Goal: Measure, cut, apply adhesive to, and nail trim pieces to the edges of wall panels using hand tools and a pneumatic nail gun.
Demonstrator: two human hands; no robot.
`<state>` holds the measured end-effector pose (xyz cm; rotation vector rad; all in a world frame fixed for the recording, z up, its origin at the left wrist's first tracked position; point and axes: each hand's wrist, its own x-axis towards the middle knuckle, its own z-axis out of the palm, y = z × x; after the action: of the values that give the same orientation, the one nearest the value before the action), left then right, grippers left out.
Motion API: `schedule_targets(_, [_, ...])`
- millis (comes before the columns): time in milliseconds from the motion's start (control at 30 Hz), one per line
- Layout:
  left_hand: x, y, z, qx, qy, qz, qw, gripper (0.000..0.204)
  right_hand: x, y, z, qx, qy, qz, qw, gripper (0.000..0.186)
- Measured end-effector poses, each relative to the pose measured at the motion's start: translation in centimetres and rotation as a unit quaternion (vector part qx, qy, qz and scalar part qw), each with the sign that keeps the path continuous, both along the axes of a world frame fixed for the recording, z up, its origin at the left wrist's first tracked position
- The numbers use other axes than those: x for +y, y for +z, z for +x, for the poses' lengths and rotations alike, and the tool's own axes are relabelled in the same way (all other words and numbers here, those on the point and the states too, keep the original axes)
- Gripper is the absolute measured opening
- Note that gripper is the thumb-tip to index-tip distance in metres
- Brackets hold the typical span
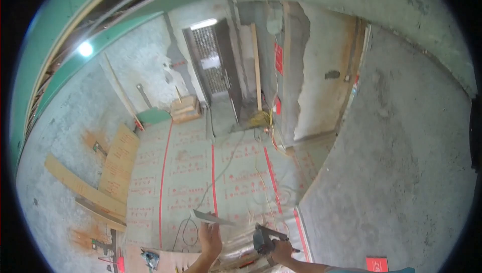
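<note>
My left hand (210, 238) is raised at the bottom middle of the view and grips a thin flat grey strip (211, 218) that points left and right above the floor. My right hand (281, 251), just to its right, is closed around a dark grey power tool (265, 239), likely a nail gun, with its nose pointing toward the strip. Both forearms enter from the lower edge. A thin cable (221, 177) runs from near my hands across the floor toward the doorway.
Grey protective sheeting with red tape lines (213, 172) covers the floor. Plywood boards (118, 165) lean along the left wall. A rough concrete wall (401, 162) stands close on the right. Stacked boxes (186, 108) sit by an open doorway (213, 67). Tools (149, 259) lie at lower left.
</note>
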<state>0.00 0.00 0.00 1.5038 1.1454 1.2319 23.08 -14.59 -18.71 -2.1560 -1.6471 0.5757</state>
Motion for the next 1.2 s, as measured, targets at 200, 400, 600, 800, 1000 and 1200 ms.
schedule_targets(200, [-1.7,15.7,3.4,-0.29,-0.055,-0.036,0.955,0.044,-0.8,-1.6,-2.1,0.006,0.02,0.043,0.999,0.035])
schedule_targets(400, [-4.4,23.0,2.9,-0.425,-0.145,-0.166,0.878,0.039,0.2,0.7,-0.5,0.018,0.024,0.016,0.999,0.034])
schedule_targets(600, [-4.1,28.9,5.5,-0.44,-0.292,-0.19,0.828,0.037,-0.1,0.9,1.9,-0.03,0.011,0.03,0.999,0.033])
schedule_targets(800, [-1.9,36.7,12.3,-0.447,-0.469,-0.165,0.744,0.033,-5.0,6.3,3.9,-0.084,-0.094,-0.134,0.983,0.029])
schedule_targets(1000, [-2.5,47.3,21.2,-0.495,-0.652,-0.127,0.56,0.029,-16.7,5.2,3.8,-0.022,-0.465,-0.085,0.881,0.031])
schedule_targets(1200, [-4.3,54.8,23.9,-0.49,-0.751,-0.136,0.422,0.036,-23.6,9.1,-6.5,0.0,-0.734,-0.083,0.674,0.026])
